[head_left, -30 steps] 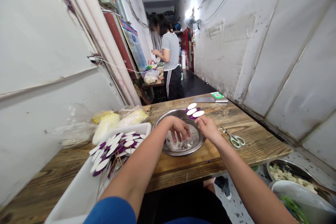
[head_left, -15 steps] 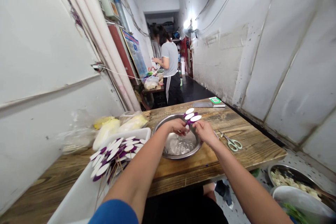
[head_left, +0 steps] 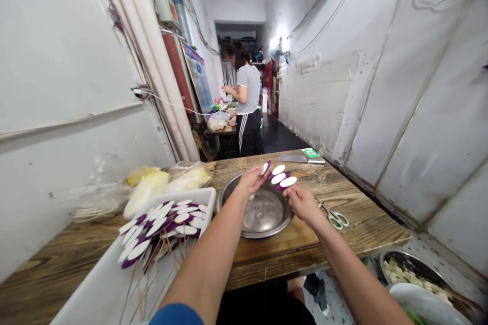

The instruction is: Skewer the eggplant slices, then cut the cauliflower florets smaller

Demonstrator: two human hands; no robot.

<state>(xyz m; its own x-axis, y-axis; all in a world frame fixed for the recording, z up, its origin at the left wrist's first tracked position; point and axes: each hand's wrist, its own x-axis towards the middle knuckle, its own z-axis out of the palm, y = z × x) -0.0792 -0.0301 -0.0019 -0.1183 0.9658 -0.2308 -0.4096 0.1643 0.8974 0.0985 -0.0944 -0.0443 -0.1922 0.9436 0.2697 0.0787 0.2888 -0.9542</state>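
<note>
My left hand (head_left: 251,182) pinches a single oval eggplant slice (head_left: 266,168), white with purple skin, above the left side of a steel bowl (head_left: 263,213). My right hand (head_left: 302,201) is closed at the near end of a row of several eggplant slices (head_left: 278,179), lined up as on a skewer; the stick itself is hidden by the slices and fingers. Both hands are over the bowl, and a small gap lies between the slice and the row. The bowl's inside is shiny metal, with a little clear liquid or reflection at its bottom.
On the left, a white tray (head_left: 211,198) holds a pile of skewered eggplant slices (head_left: 163,221). Bagged cabbage (head_left: 150,188) lies behind it. A cleaver (head_left: 293,158) and green-handled scissors (head_left: 337,219) lie on the wooden table (head_left: 366,213). Farther off, a person (head_left: 248,91) stands at another table.
My left hand has risen from inside the bowl with a slice and moved slightly left. The row in my right hand has shifted slightly down and right.
</note>
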